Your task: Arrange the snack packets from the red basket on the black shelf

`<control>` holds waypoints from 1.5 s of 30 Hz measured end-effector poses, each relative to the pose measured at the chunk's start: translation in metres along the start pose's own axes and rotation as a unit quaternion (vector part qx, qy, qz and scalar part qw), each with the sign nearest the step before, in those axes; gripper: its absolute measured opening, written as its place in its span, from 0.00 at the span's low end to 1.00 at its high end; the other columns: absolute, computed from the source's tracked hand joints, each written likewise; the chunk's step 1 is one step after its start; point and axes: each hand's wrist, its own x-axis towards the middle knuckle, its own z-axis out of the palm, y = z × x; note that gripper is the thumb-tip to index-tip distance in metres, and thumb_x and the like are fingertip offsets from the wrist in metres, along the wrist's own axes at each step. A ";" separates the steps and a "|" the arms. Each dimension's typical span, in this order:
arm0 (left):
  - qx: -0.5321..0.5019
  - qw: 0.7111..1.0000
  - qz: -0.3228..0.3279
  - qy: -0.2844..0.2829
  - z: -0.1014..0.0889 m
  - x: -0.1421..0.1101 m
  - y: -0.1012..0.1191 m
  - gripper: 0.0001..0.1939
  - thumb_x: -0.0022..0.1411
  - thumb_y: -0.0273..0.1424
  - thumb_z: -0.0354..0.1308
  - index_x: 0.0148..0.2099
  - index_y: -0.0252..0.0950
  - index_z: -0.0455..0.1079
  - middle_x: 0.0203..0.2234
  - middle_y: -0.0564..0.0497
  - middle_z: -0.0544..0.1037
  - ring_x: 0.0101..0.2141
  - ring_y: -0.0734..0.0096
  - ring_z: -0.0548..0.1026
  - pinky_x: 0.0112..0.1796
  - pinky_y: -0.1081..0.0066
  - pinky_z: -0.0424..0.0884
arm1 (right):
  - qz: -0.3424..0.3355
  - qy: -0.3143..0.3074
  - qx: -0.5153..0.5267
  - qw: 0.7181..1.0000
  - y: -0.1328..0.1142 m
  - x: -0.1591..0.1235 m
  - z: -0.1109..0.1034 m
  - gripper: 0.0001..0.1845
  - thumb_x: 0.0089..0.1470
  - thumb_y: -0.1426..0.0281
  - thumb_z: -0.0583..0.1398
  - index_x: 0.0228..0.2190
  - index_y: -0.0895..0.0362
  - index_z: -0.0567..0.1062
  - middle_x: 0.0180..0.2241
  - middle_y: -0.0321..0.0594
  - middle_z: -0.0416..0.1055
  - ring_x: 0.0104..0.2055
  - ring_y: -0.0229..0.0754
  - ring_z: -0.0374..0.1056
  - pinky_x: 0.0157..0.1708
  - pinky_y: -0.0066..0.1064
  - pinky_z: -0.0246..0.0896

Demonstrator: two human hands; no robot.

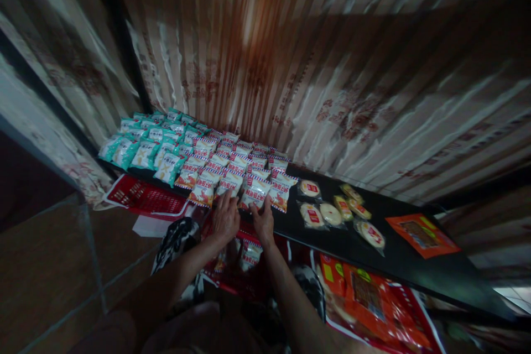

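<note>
Rows of white snack bags (232, 163) with striped top edges, red lettering and orange lower parts lie on a long black shelf (286, 224). My left hand (226, 218) rests with fingers stretched out on the lower end of a front-row bag (229, 181). To its right, my right hand (263, 224) has thumb and fingers around the lower right corner of another snack bag (254, 191). Beside that hand lies the rightmost front bag (282, 188). Teal and white bags (145, 154) fill the shelf's left end.
Round wrapped pastries (312, 214) and small yellow packs (343, 207) lie right of the bags, then a flat orange packet (423, 235). Below the shelf stand red baskets (145, 197), one holding orange packets (369, 298). A pleated curtain (257, 66) hangs behind.
</note>
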 end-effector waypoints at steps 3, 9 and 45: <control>0.050 0.998 0.002 0.037 -0.006 0.006 -0.009 0.20 0.62 0.27 0.48 0.56 0.32 0.65 0.60 0.39 0.63 0.61 0.55 0.57 0.59 0.53 0.59 | -0.006 0.001 -0.006 1.000 0.002 0.000 0.001 0.44 0.50 0.52 0.57 0.61 0.63 0.57 0.50 0.53 0.71 0.49 0.53 0.68 0.48 0.40 0.61; 0.120 0.991 -0.025 0.043 -0.007 0.012 -0.016 0.22 0.64 0.32 0.48 0.59 0.33 0.62 0.61 0.40 0.61 0.62 0.50 0.54 0.57 0.47 0.58 | -0.006 0.001 -0.002 1.000 0.002 0.000 0.000 0.43 0.50 0.52 0.57 0.61 0.61 0.57 0.49 0.51 0.72 0.48 0.52 0.69 0.47 0.39 0.62; 0.122 0.984 -0.037 0.126 0.009 0.043 -0.027 0.29 0.61 0.36 0.53 0.61 0.26 0.57 0.54 0.36 0.70 0.60 0.53 0.59 0.60 0.47 0.49 | 0.010 0.008 -0.023 1.000 0.004 -0.001 -0.001 0.45 0.49 0.47 0.55 0.61 0.61 0.57 0.51 0.51 0.71 0.52 0.53 0.66 0.49 0.39 0.60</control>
